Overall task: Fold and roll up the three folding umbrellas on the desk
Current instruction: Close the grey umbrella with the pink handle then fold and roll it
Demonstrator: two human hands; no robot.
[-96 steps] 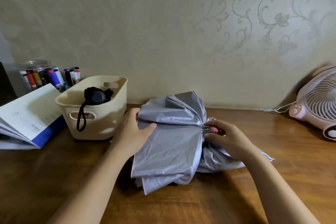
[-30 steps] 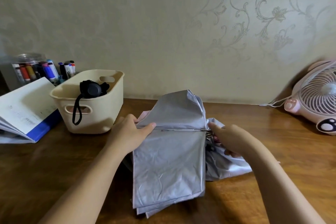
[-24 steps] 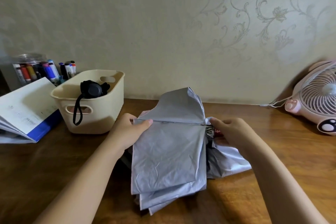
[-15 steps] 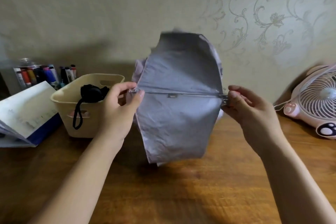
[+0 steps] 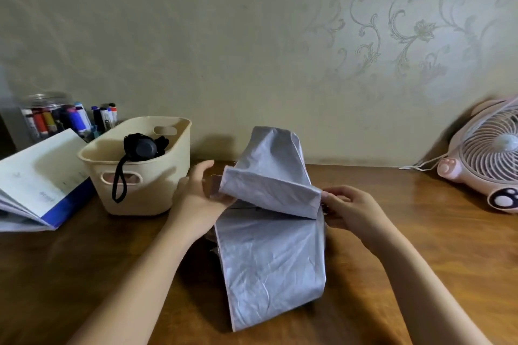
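A silver-grey folding umbrella (image 5: 272, 255) lies across the middle of the wooden desk (image 5: 392, 260), its canopy gathered into flat pleats. One panel stands up toward the wall and the rest hangs toward me. My left hand (image 5: 196, 199) grips the umbrella's left end. My right hand (image 5: 346, 209) pinches its right end, where the rib tips meet. A black folded umbrella (image 5: 143, 148) with a wrist strap sits in the cream basket (image 5: 157, 193) at the left. A third umbrella is not in view.
An open book with a blue cover (image 5: 39, 185) lies at the far left, with a jar of markers (image 5: 50, 117) behind it. A pink desk fan (image 5: 487, 165) stands at the right against the wall, its cord running along the desk's back edge.
Both hands had lifted the umbrella off the desk with a panel raised. They have now lowered it again, and the pleats hang down onto the wood.
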